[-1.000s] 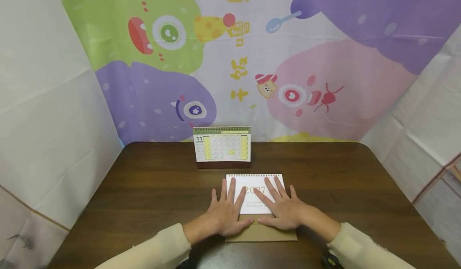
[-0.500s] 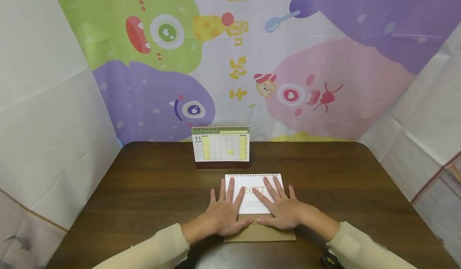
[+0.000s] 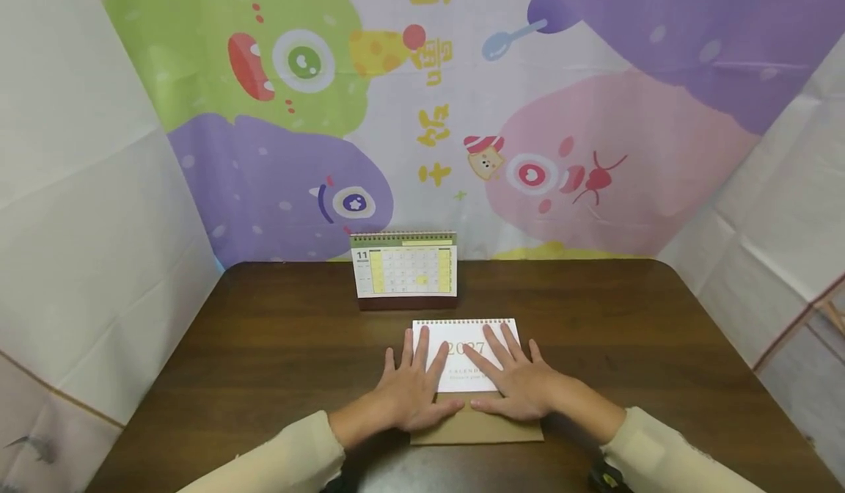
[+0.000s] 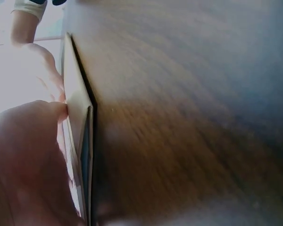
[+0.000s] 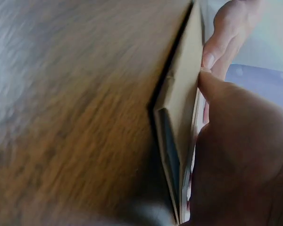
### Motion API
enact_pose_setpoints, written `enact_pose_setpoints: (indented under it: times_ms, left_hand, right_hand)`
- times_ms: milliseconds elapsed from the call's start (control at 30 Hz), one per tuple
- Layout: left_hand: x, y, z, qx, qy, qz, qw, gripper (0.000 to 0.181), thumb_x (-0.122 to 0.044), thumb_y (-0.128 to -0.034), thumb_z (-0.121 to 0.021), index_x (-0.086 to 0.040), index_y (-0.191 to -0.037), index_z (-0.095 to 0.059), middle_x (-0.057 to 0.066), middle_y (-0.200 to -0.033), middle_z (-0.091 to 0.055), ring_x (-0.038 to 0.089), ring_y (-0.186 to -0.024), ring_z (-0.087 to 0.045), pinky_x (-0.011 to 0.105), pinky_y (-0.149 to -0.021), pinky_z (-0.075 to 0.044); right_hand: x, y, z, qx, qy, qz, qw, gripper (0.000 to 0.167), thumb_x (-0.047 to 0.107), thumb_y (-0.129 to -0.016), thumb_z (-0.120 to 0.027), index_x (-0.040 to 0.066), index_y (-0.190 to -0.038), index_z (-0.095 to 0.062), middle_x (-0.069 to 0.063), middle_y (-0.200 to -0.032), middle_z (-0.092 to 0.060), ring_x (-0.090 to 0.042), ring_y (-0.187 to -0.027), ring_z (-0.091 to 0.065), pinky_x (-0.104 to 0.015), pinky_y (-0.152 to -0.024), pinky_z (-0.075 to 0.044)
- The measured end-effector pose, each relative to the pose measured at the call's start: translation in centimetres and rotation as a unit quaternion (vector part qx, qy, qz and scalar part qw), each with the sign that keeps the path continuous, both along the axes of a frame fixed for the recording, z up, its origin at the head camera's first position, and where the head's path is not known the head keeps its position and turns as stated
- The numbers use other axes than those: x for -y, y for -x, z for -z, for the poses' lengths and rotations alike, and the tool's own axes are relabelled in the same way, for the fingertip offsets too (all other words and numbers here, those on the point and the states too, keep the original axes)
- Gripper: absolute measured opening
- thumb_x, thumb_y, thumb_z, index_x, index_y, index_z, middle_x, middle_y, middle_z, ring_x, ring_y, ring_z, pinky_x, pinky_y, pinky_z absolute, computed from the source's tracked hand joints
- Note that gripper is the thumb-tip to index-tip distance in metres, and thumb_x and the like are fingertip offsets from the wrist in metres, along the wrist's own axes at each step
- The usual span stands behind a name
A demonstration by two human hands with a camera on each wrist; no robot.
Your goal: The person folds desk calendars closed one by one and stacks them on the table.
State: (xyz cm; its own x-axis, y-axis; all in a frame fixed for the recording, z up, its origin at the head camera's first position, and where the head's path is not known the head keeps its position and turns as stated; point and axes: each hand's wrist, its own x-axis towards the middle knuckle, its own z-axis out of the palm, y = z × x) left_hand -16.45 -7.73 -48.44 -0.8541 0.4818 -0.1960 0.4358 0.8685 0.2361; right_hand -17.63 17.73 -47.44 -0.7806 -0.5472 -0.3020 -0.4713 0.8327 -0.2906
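Observation:
A white spiral-bound 2027 desk calendar (image 3: 465, 383) lies flat on the table, its tan cardboard base (image 3: 478, 431) showing along the near side. My left hand (image 3: 411, 394) rests on its left part with the fingers straight and spread. On the right part lies my right hand (image 3: 524, 386), fingers likewise spread. Both thumbs point inward over the cardboard, their tips a little apart. In the left wrist view the folded cardboard (image 4: 78, 94) sits low against the wood, with a narrow gap at its side edge. The right wrist view shows the same cardboard (image 5: 181, 89) under the thumbs.
Behind the flat calendar, a second desk calendar (image 3: 405, 269) stands upright, showing the number 11 and yellow columns. The dark wooden table (image 3: 594, 324) reaches back to a cartoon-printed cloth (image 3: 429, 111). Pale cloth (image 3: 86, 148) hangs at both sides.
Both hands stay spread on the flat calendar. The head view has shifted very slightly; nothing on the table has visibly moved.

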Motion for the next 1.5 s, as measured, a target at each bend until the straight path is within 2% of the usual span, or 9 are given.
enact_pose_setpoints:
  times_ms: [200,300,467,700,867,1100,1267,1400,1500]
  left_hand:
    - [0.4,0.4,0.4,-0.016,-0.068,-0.010,0.9975,0.101,-0.082,-0.1076,-0.044,-0.010,-0.178,-0.033,0.036,-0.185,-0.015,0.064,-0.170,-0.021,0.087,-0.125,-0.036]
    - [0.3,0.3,-0.3,-0.016,-0.085,-0.024,0.9960,0.095,-0.073,-0.1094,-0.050,-0.008,-0.177,-0.035,0.037,-0.184,-0.017,0.062,-0.170,-0.024,0.083,-0.125,-0.039]
    - [0.3,0.2,-1.4,-0.011,-0.085,-0.048,0.9952,0.091,-0.063,-0.1095,-0.058,-0.005,-0.176,-0.037,0.036,-0.184,-0.018,0.056,-0.172,-0.026,0.078,-0.127,-0.041]
    - [1.3,0.1,-1.4,-0.012,-0.081,-0.074,0.9939,0.090,-0.061,-0.1076,-0.063,-0.005,-0.174,-0.040,0.033,-0.184,-0.025,0.052,-0.171,-0.034,0.076,-0.127,-0.043]
    - [2.4,0.7,0.2,-0.024,-0.089,-0.071,0.9932,0.092,-0.066,-0.1077,-0.061,-0.005,-0.173,-0.042,0.034,-0.181,-0.033,0.053,-0.168,-0.038,0.078,-0.124,-0.045]
    - [4.0,2.2,3.0,-0.052,-0.157,-0.075,0.9833,0.089,-0.071,-0.1091,-0.054,-0.007,-0.171,-0.047,0.031,-0.171,-0.052,0.052,-0.154,-0.056,0.073,-0.117,-0.052]
    - [4.1,2.4,3.6,-0.096,-0.176,-0.079,0.9766,0.081,-0.069,-0.1100,-0.053,-0.007,-0.163,-0.058,0.019,-0.157,-0.070,0.042,-0.136,-0.068,0.063,-0.103,-0.061]
    - [4.0,2.1,3.4,-0.100,-0.199,-0.106,0.9693,0.074,-0.067,-0.1100,-0.055,-0.012,-0.158,-0.063,0.012,-0.149,-0.076,0.036,-0.124,-0.071,0.055,-0.090,-0.063]
    - [3.8,1.2,1.5,-0.075,-0.225,-0.125,0.9633,0.069,-0.064,-0.1090,-0.060,-0.012,-0.155,-0.066,0.013,-0.141,-0.080,0.036,-0.118,-0.073,0.055,-0.086,-0.062]
  right_hand:
    - [-0.4,0.2,-0.7,0.023,0.032,0.004,0.9992,0.093,0.074,-0.109,-0.053,0.029,-0.183,-0.019,-0.024,-0.191,0.004,-0.056,-0.176,0.006,-0.095,-0.127,-0.012]
    - [-0.5,0.3,-1.1,0.030,0.047,0.007,0.9984,0.091,0.073,-0.110,-0.053,0.028,-0.182,-0.021,-0.025,-0.190,0.004,-0.057,-0.175,0.006,-0.095,-0.127,-0.011]
    - [-0.8,0.3,-1.5,0.026,0.063,0.013,0.9976,0.091,0.071,-0.110,-0.056,0.025,-0.182,-0.024,-0.028,-0.189,0.001,-0.060,-0.175,0.003,-0.095,-0.126,-0.011]
    - [-2.2,0.4,-1.5,0.010,0.083,0.045,0.9954,0.088,0.067,-0.111,-0.059,0.024,-0.181,-0.027,-0.029,-0.189,-0.001,-0.061,-0.174,0.002,-0.096,-0.124,-0.014]
    - [-2.6,0.3,-1.4,-0.011,0.103,0.069,0.9923,0.085,0.063,-0.112,-0.058,0.023,-0.181,-0.027,-0.032,-0.188,-0.004,-0.064,-0.173,-0.001,-0.096,-0.124,-0.016]
    - [-2.7,0.4,-1.5,-0.038,0.120,0.112,0.9858,0.086,0.064,-0.114,-0.053,0.017,-0.181,-0.025,-0.032,-0.187,-0.016,-0.065,-0.170,-0.021,-0.092,-0.121,-0.032]
    - [-2.5,0.3,-1.4,-0.056,0.118,0.144,0.9809,0.086,0.064,-0.114,-0.051,0.012,-0.180,-0.029,-0.029,-0.183,-0.032,-0.060,-0.166,-0.035,-0.086,-0.124,-0.037]
    - [-2.5,0.2,-1.3,-0.085,0.112,0.161,0.9770,0.084,0.061,-0.114,-0.054,0.007,-0.176,-0.036,-0.028,-0.174,-0.050,-0.057,-0.158,-0.050,-0.078,-0.119,-0.048]
    - [-2.6,0.0,-1.2,-0.088,0.108,0.178,0.9740,0.083,0.060,-0.114,-0.055,0.007,-0.176,-0.038,-0.028,-0.167,-0.059,-0.055,-0.153,-0.057,-0.077,-0.111,-0.054]
